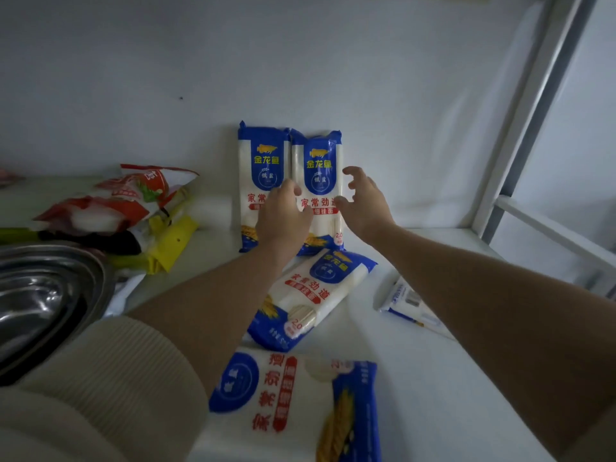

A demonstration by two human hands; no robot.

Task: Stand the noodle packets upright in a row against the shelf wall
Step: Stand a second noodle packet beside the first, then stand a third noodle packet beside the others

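Note:
Two blue-and-white noodle packets stand upright side by side against the white back wall: the left packet and the right packet. My left hand rests against the front of the right packet near its left edge, fingers curled. My right hand hovers at that packet's right edge, fingers spread, holding nothing. A third packet lies flat on the shelf just below the standing pair. A fourth packet lies flat nearest me. A fifth packet lies flat under my right forearm, partly hidden.
A pile of red, white and yellow snack bags lies at the left. Stacked steel bowls sit at the near left. A white shelf post and rail bound the right side.

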